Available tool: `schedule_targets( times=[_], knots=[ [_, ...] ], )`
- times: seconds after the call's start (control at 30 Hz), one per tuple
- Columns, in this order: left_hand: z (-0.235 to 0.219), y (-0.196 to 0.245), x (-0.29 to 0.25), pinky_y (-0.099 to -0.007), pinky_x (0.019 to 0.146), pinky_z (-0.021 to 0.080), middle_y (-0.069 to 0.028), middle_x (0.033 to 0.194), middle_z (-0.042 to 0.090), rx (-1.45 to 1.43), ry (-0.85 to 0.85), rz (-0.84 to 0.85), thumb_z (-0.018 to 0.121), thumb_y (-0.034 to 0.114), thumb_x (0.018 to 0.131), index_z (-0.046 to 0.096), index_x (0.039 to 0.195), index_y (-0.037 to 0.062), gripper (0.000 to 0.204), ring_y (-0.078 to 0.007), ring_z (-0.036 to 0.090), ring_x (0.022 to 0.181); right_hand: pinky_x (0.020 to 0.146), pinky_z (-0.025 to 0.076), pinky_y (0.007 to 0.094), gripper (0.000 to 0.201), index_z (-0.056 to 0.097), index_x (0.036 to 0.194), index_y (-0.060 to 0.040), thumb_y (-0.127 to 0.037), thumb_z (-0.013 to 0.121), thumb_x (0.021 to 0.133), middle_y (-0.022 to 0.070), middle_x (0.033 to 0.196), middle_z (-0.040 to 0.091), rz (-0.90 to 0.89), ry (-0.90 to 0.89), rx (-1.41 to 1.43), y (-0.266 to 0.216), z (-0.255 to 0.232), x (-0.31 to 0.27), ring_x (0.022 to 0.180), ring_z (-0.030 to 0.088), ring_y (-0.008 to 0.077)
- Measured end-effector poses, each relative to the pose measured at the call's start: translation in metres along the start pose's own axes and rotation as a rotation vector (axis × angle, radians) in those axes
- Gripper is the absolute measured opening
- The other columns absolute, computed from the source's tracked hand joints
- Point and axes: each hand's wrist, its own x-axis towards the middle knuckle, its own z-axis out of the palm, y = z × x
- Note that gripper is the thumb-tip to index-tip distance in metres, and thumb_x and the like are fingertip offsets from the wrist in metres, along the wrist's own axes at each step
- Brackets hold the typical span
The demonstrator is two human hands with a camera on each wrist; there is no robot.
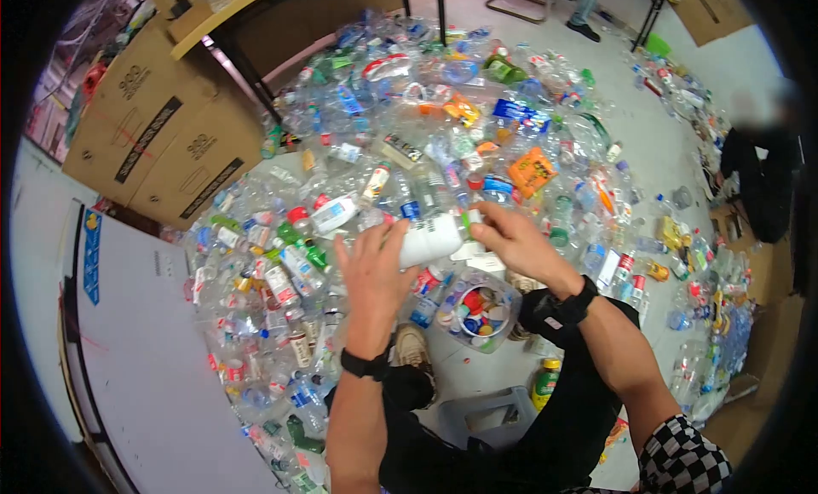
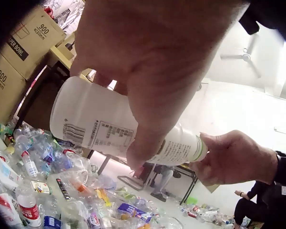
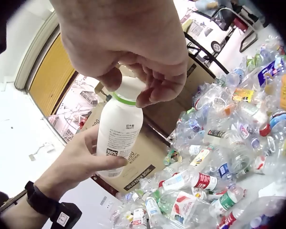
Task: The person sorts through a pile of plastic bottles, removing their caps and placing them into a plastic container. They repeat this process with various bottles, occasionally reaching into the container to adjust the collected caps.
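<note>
L hand (image 1: 372, 264) has its fingers & thumb clamped round the body of a white plastic bottle (image 1: 430, 238), held up in the air btwn the 2 hands, over the near part of the PET bottle pile (image 1: 400, 183) & just beyond the clear tub (image 1: 449, 319) of loose caps (image 1: 479, 311). Bottle's on its side, neck twd the R hand (image 1: 521, 243), whose thumb & fingers are clamped on the white screw cap (image 3: 132, 86); green ring (image 3: 124, 99) shows just below it. Can't tell from 1 moment whether the cap's turning or which way. Step in hand looks like cap work, so imo: L hand = anchor, firm but no squeeze, since thin plastic prob. dents & any liquid left could spurt. R thumb & fingers should stay on the cap only, clear of the ring, so the turn goes into the thread. Keep wrist in line w/ the neck, short turns, re-grip as needed; a skewed pull could bind the thread. If it comes loose, tip the mouth up a bit in case of dregs, & hold the cap till it's over the tub, else it'd get lost in the pile.
</note>
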Motion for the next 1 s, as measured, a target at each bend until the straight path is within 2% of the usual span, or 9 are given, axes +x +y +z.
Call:
schedule_targets(
  times=[0.27, 0.33, 0.4, 0.43, 0.57, 0.63, 0.73, 0.93, 1.0],
  knots=[
    [0.003, 0.002, -0.008, -0.0623, 0.106, 0.026, -0.0052, 0.113, 0.059, 0.033, 0.241, -0.044, 0.08, 0.016, 0.062, 0.059, 0.121, 0.0146, 0.062, -0.0249, 0.053, 0.112, 0.06, 0.047, 0.0277, 0.044, 0.056, 0.114, 0.0017, -0.038, 0.049, 0.097, 0.0063, 0.084, 0.062, 0.277, 0.026, 0.411, 0.007, -0.004, 0.004, 0.069, 0.06, 0.0128],
    [-0.007, -0.006, -0.01, -0.0554, 0.102, 0.036, -0.009, 0.116, 0.059, 0.027, 0.234, -0.095, 0.08, 0.018, 0.065, 0.058, 0.12, 0.0094, 0.06, -0.0258, 0.056, 0.108, 0.059, 0.047, 0.0273, 0.044, 0.056, 0.113, 0.0015, -0.039, 0.047, 0.098, 0.0065, 0.084, 0.062, 0.241, 0.036, 0.342, 0.007, -0.006, 0.005, 0.068, 0.06, 0.0127],
    [-0.006, -0.025, -0.011, -0.0436, 0.093, 0.047, -0.0128, 0.121, 0.058, -0.415, 0.255, -0.436, 0.08, 0.022, 0.071, 0.058, 0.121, 0.0042, 0.058, -0.0254, 0.06, 0.102, 0.059, 0.047, 0.0268, 0.044, 0.056, 0.113, 0.0013, -0.039, 0.046, 0.098, 0.0066, 0.085, 0.062, 0.207, 0.06, 0.271, 0.006, -0.007, 0.002, 0.068, 0.06, 0.0125],
    [-0.004, -0.044, -0.014, -0.0346, 0.083, 0.051, -0.0151, 0.122, 0.058, -0.566, 0.333, -0.454, 0.078, 0.028, 0.078, 0.044, 0.135, 0.0024, 0.071, -0.027, 0.062, 0.097, 0.059, 0.047, 0.0271, 0.044, 0.056, 0.113, 0.0011, -0.04, 0.046, 0.098, 0.007, 0.085, 0.062, 0.204, 0.066, 0.228, 0.007, -0.006, -0.001, 0.068, 0.06, 0.0129],
    [-0.018, -0.07, -0.025, -0.0416, 0.092, 0.047, -0.0191, 0.133, 0.049, -1.183, 0.658, -0.693, 0.071, 0.042, 0.084, 0.021, 0.148, 0.0058, 0.089, -0.0302, 0.055, 0.114, 0.058, 0.047, 0.0278, 0.043, 0.054, 0.115, 0.0007, -0.038, 0.048, 0.097, 0.0088, 0.088, 0.062, 0.198, 0.05, 0.187, 0.004, -0.005, -0.01, 0.068, 0.062, 0.0146],
    [-0.019, -0.08, -0.033, -0.0454, 0.092, 0.045, -0.0192, 0.139, 0.041, -1.358, 0.571, -1.072, 0.061, 0.051, 0.089, 0.011, 0.148, 0.006, 0.089, -0.0314, 0.045, 0.125, 0.059, 0.047, 0.0284, 0.042, 0.053, 0.117, 0.0008, -0.035, 0.051, 0.097, 0.0099, 0.091, 0.062, 0.206, 0.018, 0.177, 0.005, -0.006, -0.012, 0.068, 0.062, 0.0156],
    [-0.016, -0.07, -0.036, -0.0484, 0.094, 0.044, -0.0211, 0.142, 0.034, -1.53, 0.455, -1.12, 0.057, 0.054, 0.09, 0.014, 0.147, 0.0054, 0.087, -0.0335, 0.036, 0.132, 0.059, 0.047, 0.0289, 0.041, 0.053, 0.117, 0.0012, -0.034, 0.053, 0.096, 0.0102, 0.09, 0.063, 0.192, 0.025, 0.162, 0.005, -0.004, -0.015, 0.068, 0.063, 0.016],
    [-0.004, -0.033, -0.035, -0.0403, 0.094, 0.046, -0.0214, 0.135, 0.044, -1.554, 0.355, -0.955, 0.058, 0.031, 0.093, 0.015, 0.148, 0.0002, 0.076, -0.032, 0.052, 0.119, 0.06, 0.048, 0.0296, 0.039, 0.054, 0.116, 0.0015, -0.029, 0.058, 0.093, 0.0107, 0.087, 0.063, 0.176, 0.027, 0.073, 0.015, -0.005, -0.013, 0.068, 0.064, 0.0164],
    [0.004, -0.027, -0.035, -0.0371, 0.09, 0.047, -0.0188, 0.128, 0.05, -1.499, 0.178, -0.87, 0.061, 0.027, 0.091, 0.017, 0.146, -0.0022, 0.076, -0.0282, 0.055, 0.115, 0.06, 0.048, 0.0297, 0.038, 0.054, 0.116, 0.0013, -0.028, 0.059, 0.093, 0.0102, 0.087, 0.063, 0.186, 0.02, 0.074, 0.017, -0.005, -0.013, 0.068, 0.064, 0.0163]
  ],
)
